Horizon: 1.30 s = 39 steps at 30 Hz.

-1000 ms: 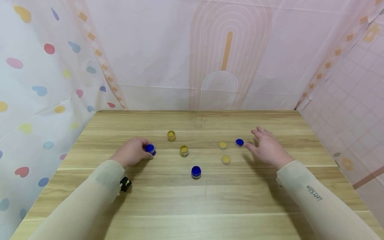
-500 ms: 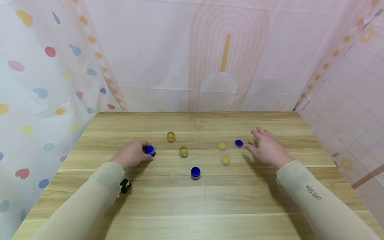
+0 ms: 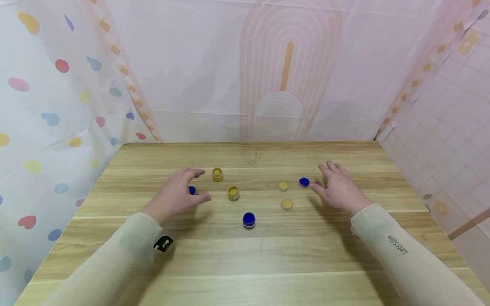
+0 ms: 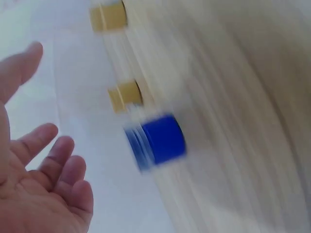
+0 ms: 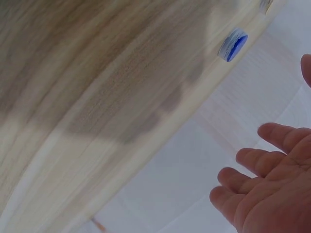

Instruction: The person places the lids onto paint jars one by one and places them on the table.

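My left hand [image 3: 177, 192] is over the left of the table with thumb and fingers spread apart. Just behind its fingers stands a small open blue paint jar [image 3: 192, 191], partly hidden in the head view. The left wrist view shows a blue jar [image 4: 165, 139], blurred, with a gap between it and the fingers. To the right are two yellow paint jars, one farther back [image 3: 217, 174] and one nearer [image 3: 233, 194]. My right hand [image 3: 340, 189] hovers with extended fingers beside a blue-filled lid [image 3: 304, 182], whose pale rim shows in the right wrist view. Nothing is in its grasp.
A second blue jar [image 3: 249, 220] stands nearer the front of the wooden table [image 3: 268, 259]. Two yellow lids [image 3: 283, 186] lie left of the blue lid. Patterned cloth [image 3: 191, 72] hangs behind the table and along both sides.
My left hand has let go of the blue jar, its fingers parting and shifting right and slightly up. The jar stays on the table. My right hand is almost unmoved.
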{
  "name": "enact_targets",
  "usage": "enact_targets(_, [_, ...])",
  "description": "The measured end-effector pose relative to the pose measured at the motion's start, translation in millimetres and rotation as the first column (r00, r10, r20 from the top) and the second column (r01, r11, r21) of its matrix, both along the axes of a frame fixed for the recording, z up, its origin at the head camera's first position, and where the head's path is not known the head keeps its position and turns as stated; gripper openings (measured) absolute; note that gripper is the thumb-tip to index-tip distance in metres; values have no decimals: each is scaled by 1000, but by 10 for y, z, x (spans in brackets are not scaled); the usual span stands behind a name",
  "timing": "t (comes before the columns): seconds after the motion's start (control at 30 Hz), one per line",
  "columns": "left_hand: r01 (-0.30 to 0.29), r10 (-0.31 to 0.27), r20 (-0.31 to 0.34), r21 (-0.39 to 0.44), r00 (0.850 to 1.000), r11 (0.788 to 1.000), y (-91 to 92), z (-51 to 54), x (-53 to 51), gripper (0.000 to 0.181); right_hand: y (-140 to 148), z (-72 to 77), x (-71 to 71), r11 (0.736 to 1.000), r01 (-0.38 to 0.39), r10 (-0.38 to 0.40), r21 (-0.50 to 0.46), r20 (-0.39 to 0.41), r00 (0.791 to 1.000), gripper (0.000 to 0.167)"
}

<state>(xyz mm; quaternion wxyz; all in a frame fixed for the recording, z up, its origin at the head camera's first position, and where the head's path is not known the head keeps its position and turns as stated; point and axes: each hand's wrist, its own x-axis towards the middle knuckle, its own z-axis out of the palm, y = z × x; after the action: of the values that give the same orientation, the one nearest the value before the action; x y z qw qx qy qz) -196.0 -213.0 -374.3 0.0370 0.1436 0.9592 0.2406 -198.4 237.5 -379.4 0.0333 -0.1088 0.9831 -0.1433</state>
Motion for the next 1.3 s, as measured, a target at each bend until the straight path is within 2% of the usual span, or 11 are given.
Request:
enact_targets(0.1, [68,-68,3,-9,998,998,158,-8,105,81,2,-7,1,1000,-8,8,10,-5,1000,77])
enact_targets(0.23, [147,-145,79,-19,986,989,354,-70,216,81,-6,-20,-3,1000,-14,14,20,4,1000,77])
enact_targets(0.33, [199,-193,135,-27,972,980,500,-116,257,79,-14,-30,-8,1000,-16,16,20,10,1000,77])
enact_targets(0.47, [239,-229,152,-55,962,969,677,-156,275,75,-20,-40,-20,1000,-16,16,16,9,1000,76])
enact_targets(0.7, [246,-230,171,-83,958,966,843,-218,266,67,-34,-64,-34,1000,-26,26,15,-4,1000,75])
enact_targets(1.0, [288,-269,212,-64,940,955,977,-295,206,63,-60,-62,-29,999,-37,37,20,-3,999,74])
enact_targets(1.3, [309,-288,211,-74,934,948,1024,-339,201,34,-82,-56,-17,999,-39,39,24,3,999,74])
